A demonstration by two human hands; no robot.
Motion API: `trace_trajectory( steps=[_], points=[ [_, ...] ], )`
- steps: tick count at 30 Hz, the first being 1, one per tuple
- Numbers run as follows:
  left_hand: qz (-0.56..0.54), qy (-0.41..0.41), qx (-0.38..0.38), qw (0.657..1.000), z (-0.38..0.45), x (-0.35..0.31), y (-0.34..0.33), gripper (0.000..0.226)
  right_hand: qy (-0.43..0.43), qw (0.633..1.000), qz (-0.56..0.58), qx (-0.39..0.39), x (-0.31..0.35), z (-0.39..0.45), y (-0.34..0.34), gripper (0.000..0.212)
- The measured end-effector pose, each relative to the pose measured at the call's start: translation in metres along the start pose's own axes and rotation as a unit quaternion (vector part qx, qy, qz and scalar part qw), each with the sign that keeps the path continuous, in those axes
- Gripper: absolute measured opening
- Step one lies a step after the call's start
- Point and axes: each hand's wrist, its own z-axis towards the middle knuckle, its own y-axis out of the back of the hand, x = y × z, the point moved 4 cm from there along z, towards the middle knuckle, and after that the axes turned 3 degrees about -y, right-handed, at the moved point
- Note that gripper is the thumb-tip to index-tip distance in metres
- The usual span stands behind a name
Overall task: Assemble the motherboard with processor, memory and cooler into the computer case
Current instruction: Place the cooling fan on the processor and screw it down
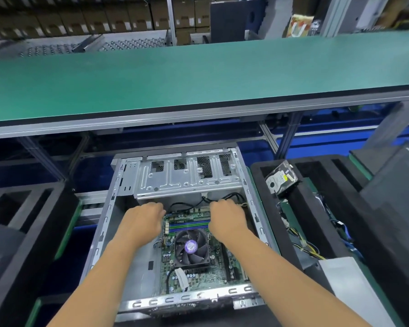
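Motherboard [198, 265] lies in case [118, 208] under left hand [143, 223] and right hand [227, 220]; grips perhaps closed, unclear.

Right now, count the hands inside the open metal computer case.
2. The left hand is at the far left edge of the green motherboard; the right hand is at its far right edge. Both sit beyond the black cooler fan, fingertips hidden.

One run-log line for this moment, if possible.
left hand, right hand: on green motherboard far edge | board inside grey metal case | black fan cooler mounted
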Motion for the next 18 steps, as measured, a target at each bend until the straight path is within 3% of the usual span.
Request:
trace_trajectory(
  steps=[3,5,9,13,18],
  points=[
    [0.052,-0.122,-0.041,0.990,-0.002,-0.027,0.015,0.024,0.065,0.995,0.072,0.007,0.009,-0.002,0.002,0.035],
    [0.043,-0.158,-0.052,0.985,-0.002,-0.046,0.026,0.027,0.112,0.990,0.086,-0.019,0.015,-0.005,0.008,0.028],
    [-0.026,-0.116,-0.063,0.991,0.009,-0.069,0.039,0.020,0.180,0.973,0.139,-0.031,0.017,-0.015,0.036,0.010],
    [-0.129,-0.086,-0.115,0.981,0.027,-0.100,0.069,0.025,0.128,0.962,0.229,-0.080,-0.015,-0.019,0.084,0.014],
    [-0.186,-0.095,-0.089,0.974,0.044,-0.145,0.087,0.016,0.076,0.955,0.256,-0.126,-0.065,-0.020,0.115,0.016]
  ],
)
